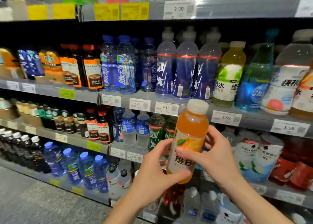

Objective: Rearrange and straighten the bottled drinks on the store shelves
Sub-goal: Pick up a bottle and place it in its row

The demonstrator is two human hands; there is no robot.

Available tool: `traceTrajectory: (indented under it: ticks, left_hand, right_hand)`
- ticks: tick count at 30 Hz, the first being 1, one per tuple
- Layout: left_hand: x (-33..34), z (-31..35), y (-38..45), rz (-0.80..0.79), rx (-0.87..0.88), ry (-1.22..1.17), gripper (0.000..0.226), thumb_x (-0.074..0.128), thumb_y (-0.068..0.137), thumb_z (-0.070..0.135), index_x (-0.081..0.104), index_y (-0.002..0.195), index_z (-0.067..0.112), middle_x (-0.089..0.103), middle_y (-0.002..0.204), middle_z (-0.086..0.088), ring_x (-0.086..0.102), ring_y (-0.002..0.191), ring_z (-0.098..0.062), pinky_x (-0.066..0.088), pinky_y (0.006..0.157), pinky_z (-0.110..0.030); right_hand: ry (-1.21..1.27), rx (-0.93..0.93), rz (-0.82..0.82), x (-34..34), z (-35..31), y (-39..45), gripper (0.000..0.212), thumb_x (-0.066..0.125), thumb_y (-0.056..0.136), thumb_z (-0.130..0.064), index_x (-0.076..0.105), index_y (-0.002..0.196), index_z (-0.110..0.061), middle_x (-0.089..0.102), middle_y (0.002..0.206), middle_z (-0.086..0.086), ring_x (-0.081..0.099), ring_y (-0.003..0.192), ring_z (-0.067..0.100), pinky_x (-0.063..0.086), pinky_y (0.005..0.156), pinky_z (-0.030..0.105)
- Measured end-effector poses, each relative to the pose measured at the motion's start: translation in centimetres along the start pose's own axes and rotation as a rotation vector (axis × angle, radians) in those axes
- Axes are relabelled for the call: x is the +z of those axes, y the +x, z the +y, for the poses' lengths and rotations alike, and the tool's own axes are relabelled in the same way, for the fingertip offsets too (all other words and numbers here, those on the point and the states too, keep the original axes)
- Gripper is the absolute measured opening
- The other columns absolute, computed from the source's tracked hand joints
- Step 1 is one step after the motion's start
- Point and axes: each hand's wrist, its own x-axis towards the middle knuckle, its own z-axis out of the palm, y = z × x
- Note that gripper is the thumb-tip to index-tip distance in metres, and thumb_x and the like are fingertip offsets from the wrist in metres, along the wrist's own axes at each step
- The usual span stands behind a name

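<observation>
Bottle: orange-filled clear plastic drink bottle with white cap (189, 139), upright in front of the grey metal shelf edge (254, 117).
Left hand (154, 171): fingers curled round its lower half.
Right hand (213, 156): thumb across the smooth label, fingers behind.
Shelf row: three tall blue-labelled clear bottles (185, 67), above.

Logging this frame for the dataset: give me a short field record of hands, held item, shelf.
setting: store drink shelves, several tiers of bottles
held item: orange bottle, white cap, upright, in front of the shelves
left hand: grips the bottle's lower part, thumb near its base
right hand: holds the label area, thumb across the front
likely match: yellow bottle on the shelf above has a similar label
price tags: 4.89 tag and 5.59 tag on the shelf edge
bottle placement: not yet on a shelf
</observation>
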Motion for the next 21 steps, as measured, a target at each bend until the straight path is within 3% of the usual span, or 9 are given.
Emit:
traceTrajectory:
  ticks: [5, 8, 12, 21]
  left_hand:
    - [1.2, 1.2, 1.0, -0.01, 0.045, -0.007, 0.062, 0.09, 0.068, 0.021, 0.057, 0.119, 0.039, 0.068, 0.113, 0.023, 0.063, 0.107, 0.001, 0.05, 0.081, -0.013]
    - [3.2, 2.6, 1.7, -0.045, 0.081, -0.01, 0.059, 0.089, 0.07, 0.026, 0.058, 0.118, 0.04, 0.067, 0.113, 0.023, 0.061, 0.108, 0.001, 0.05, 0.081, -0.013]
    - [6.6, 4.4, 2.4, -0.098, 0.11, -0.046, 0.058, 0.089, 0.07, 0.021, 0.058, 0.116, 0.039, 0.067, 0.111, 0.024, 0.062, 0.105, 0.002, 0.05, 0.079, -0.013]
    - [14.4, 8.3, 3.8, -0.208, 0.144, -0.071, 0.055, 0.085, 0.073, 0.032, 0.057, 0.12, 0.036, 0.066, 0.112, 0.023, 0.063, 0.105, 0.001, 0.054, 0.08, -0.019]
  right_hand:
    - [-0.022, -0.005, 0.047, -1.7, -0.7, -0.2, 0.057, 0.095, 0.055, -0.028, 0.066, 0.103, -0.031, 0.074, 0.1, -0.013, 0.07, 0.094, 0.006, 0.057, 0.087, 0.039]
    - [-0.045, -0.023, 0.089, -4.2, -1.3, -0.6, 0.056, 0.095, 0.055, -0.03, 0.066, 0.103, -0.03, 0.075, 0.098, -0.013, 0.07, 0.093, 0.006, 0.056, 0.085, 0.034]
    - [-0.043, -0.029, 0.129, -8.1, -1.9, -1.5, 0.056, 0.092, 0.053, -0.032, 0.066, 0.102, -0.026, 0.075, 0.094, -0.014, 0.071, 0.087, 0.002, 0.054, 0.074, 0.017]
    - [-0.089, -0.025, 0.243, -17.0, -1.8, -3.5, 0.053, 0.095, 0.055, -0.027, 0.069, 0.101, -0.026, 0.076, 0.093, -0.012, 0.072, 0.086, 0.006, 0.057, 0.075, 0.025]
